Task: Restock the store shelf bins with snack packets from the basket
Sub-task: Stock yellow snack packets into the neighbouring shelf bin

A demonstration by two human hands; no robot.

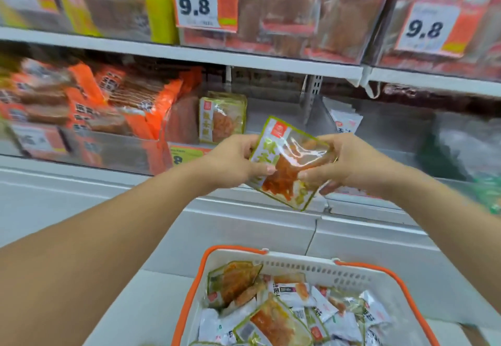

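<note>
I saw both hands up in front of the middle shelf. Left hand (234,159) and right hand (349,164) each pinched a side edge of one green-edged snack packet (290,164), tilted, above the shelf's front edge. More packets lay in the white basket (298,267) below; matching green packets (222,117) stood in the clear bin (284,117).

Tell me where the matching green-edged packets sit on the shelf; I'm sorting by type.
In the head view, the shelf packets stand upright mid-shelf, just above the held packet, right of the orange packets.
</note>
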